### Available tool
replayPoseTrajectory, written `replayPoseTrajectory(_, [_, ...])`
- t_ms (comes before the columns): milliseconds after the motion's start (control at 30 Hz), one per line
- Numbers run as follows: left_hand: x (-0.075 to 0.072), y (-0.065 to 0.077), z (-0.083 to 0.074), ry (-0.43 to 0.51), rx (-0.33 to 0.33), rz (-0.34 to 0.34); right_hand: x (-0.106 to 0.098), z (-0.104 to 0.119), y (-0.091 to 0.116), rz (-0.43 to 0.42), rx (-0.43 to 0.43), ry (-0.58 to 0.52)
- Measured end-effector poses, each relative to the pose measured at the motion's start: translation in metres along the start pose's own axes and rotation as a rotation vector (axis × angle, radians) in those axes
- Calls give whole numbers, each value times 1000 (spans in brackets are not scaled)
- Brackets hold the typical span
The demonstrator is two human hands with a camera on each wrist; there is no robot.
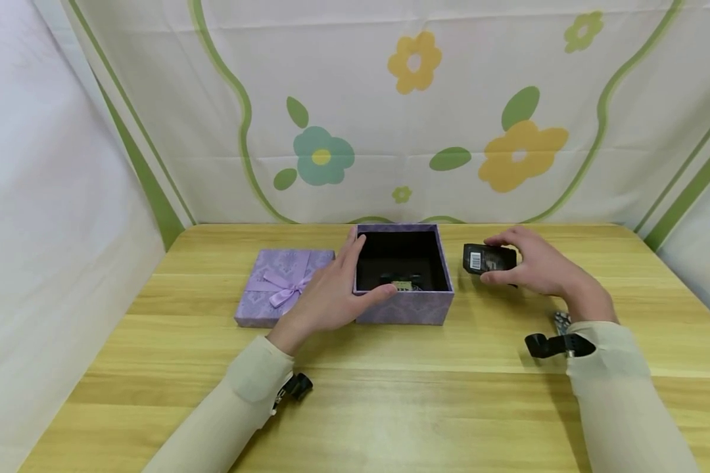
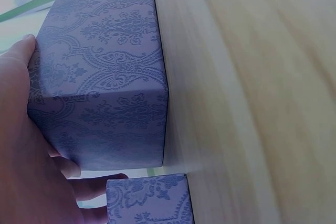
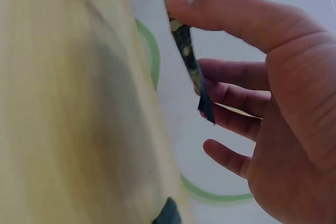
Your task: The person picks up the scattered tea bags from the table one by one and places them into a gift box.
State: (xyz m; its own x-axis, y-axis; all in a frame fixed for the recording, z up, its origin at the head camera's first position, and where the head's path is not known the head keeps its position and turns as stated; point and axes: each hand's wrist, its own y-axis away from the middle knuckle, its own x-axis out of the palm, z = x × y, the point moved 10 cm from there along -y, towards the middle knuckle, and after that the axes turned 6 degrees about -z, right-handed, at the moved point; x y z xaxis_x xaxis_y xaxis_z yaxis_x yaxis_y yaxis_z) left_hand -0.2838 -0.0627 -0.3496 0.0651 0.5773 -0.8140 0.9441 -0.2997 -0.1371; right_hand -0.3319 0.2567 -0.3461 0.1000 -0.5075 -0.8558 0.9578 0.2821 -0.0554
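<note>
A purple patterned gift box with a black inside stands uncovered on the table. My left hand rests against its near left corner, thumb across the front rim and straight fingers along the left side; the left wrist view shows the thumb touching the box. Inside lies a dark item with a yellow-green label. Right of the box, my right hand pinches a small flat black packet with a white barcode label. The right wrist view has the packet edge-on between thumb and fingers, above the table.
Left of the box lies its purple lid with a ribbon bow, partly behind my left hand. A small patterned packet lies on the table by my right wrist. Behind the wooden table hangs a flowered white cloth.
</note>
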Motion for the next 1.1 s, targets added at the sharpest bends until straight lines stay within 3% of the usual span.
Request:
replayPoseTrajectory(367, [-1, 0, 0, 3, -1, -5, -17, 25, 1, -79, -26, -31])
replayPoseTrajectory(533, [-3, 1, 0, 2, -6, -5, -23, 35, 2, -102, -42, -95])
replayPoseTrajectory(800, [-3, 0, -1, 1, 5, -12, -31, 57, 4, -146, -111, -163])
replayPoseTrajectory(1100, [-4, 0, -1, -1, 0, -12, -27, 88, 2, -184, -218, -135])
